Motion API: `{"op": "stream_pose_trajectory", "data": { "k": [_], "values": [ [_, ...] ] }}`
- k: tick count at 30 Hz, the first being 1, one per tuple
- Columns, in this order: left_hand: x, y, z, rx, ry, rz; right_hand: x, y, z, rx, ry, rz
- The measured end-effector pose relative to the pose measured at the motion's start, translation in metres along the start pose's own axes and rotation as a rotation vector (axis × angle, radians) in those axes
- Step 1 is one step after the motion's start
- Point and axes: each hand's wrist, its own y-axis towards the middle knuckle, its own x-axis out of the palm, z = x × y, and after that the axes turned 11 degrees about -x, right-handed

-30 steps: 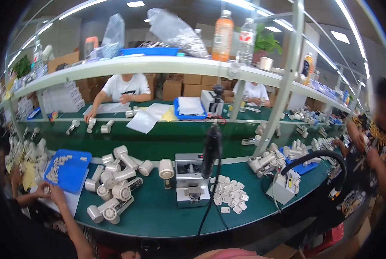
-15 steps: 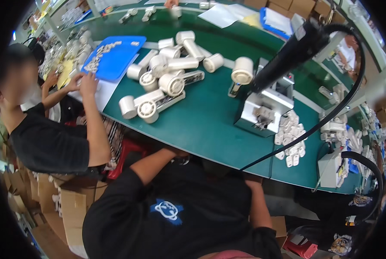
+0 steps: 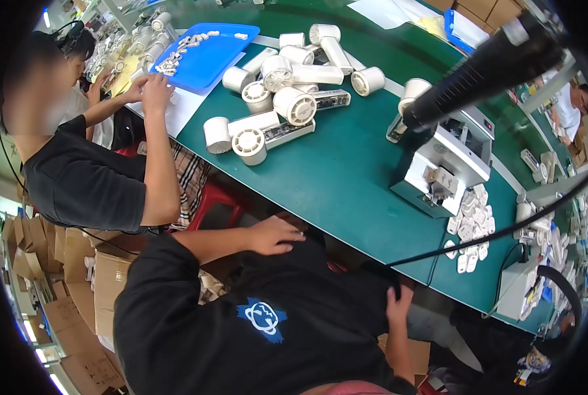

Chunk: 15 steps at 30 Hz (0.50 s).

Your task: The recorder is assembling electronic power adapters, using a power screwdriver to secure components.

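Left hand (image 3: 274,236) and right hand (image 3: 399,304): empty, loosely spread, apart from the boxy silver metal machine (image 3: 450,158); flat white plastic plates (image 3: 470,228) adjoin it, presumably for reach.

white sheets (image 3: 376,12) cut off by the top edge, white cylinder (image 3: 413,87) partly hidden behind black tool (image 3: 485,72)

We list one green bench (image 3: 346,187): on it, a heap of round-headed white housings (image 3: 294,106), another housing (image 3: 413,90) beside a silver-and-black machine (image 3: 463,148), small white plates (image 3: 471,222), a white sheet (image 3: 183,113), a blue tray (image 3: 219,56) overlapping the sheet.
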Motion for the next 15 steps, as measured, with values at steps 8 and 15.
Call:
{"op": "stream_pose_trajectory", "data": {
  "k": [8,15],
  "values": [
    [0.022,0.017,-0.024,0.295,-0.031,0.046,-0.011,-0.008,-0.011,-0.266,-0.006,-0.121],
    [0.079,0.069,-0.139,0.027,-0.155,-0.2,-0.01,0.039,0.028,-0.432,-0.122,-0.421]
  ]
}}
